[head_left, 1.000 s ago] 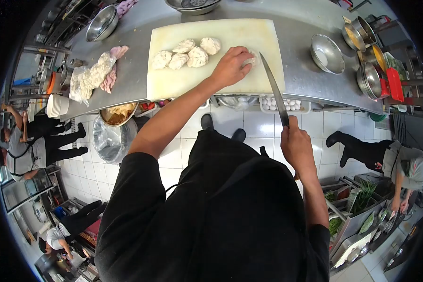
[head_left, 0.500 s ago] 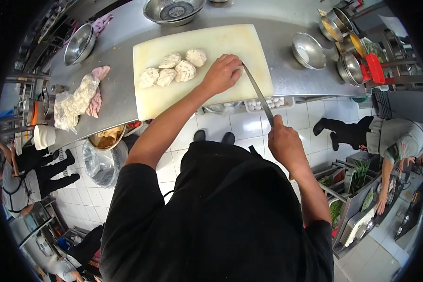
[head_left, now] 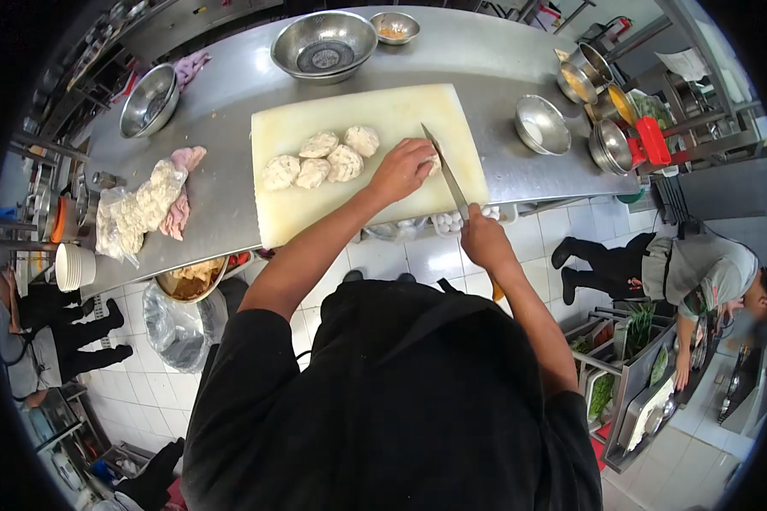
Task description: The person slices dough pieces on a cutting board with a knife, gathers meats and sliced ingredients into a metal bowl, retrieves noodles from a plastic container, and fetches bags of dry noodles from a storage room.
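My left hand [head_left: 403, 169], fingers curled, is closed over a pale whitish lump [head_left: 435, 162] near the right side of the cutting board [head_left: 290, 220]. Most of that lump is hidden by the fingers. In my right hand [head_left: 487, 242] is the handle of a long knife [head_left: 453, 184]. Its blade reaches diagonally across the board just right of the left fingers, with the tip beyond them. Whether the edge is cutting into the lump I cannot tell. Several similar lumps [head_left: 345, 163] lie grouped to the left of my left hand.
Metal bowls [head_left: 324, 51] stand behind the board, with another bowl [head_left: 543, 125] to its right. A plastic bag of pale stuff [head_left: 136, 209] and pink cloth lie at left. Eggs [head_left: 447, 223] sit below the counter edge. A co-worker [head_left: 699, 264] bends over at right.
My right hand has pushed the knife forward and left, so its tip now passes the left fingertips. The left hand stays over the lump. The whole view has tilted slightly upward.
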Action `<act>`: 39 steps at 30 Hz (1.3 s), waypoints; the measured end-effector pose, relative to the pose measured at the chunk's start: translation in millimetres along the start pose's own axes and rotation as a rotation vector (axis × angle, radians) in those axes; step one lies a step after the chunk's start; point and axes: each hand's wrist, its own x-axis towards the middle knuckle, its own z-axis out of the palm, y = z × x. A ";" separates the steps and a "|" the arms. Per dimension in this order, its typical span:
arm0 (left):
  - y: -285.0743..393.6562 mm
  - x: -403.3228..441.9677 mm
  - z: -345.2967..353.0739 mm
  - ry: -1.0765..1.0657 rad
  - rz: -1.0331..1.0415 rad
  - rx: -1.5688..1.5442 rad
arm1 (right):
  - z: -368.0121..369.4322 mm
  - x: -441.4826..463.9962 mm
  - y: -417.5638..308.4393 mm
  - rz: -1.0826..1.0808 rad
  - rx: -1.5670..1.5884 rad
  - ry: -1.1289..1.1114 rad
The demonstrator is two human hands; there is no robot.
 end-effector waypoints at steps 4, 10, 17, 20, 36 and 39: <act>-6.3 -0.5 -7.3 -0.045 -0.066 -0.047 | -20.7 -20.3 -11.8 -0.012 -0.023 0.056; -7.8 9.3 -10.4 -0.173 -0.073 0.036 | -41.6 -46.0 -28.0 -0.007 -0.060 0.008; -6.3 10.1 -10.3 -0.181 -0.069 0.059 | -35.5 -44.8 -29.4 0.053 -0.081 -0.077; -6.6 10.1 -10.6 -0.189 -0.090 0.049 | -23.7 -37.5 -21.6 0.048 -0.055 -0.100; -13.0 0.0 -14.9 -0.071 -0.129 -0.029 | -31.3 -27.2 -32.1 -0.002 -0.037 -0.001; -15.4 0.7 -14.6 -0.086 -0.096 -0.002 | -29.0 -34.7 -32.8 -0.020 -0.022 -0.014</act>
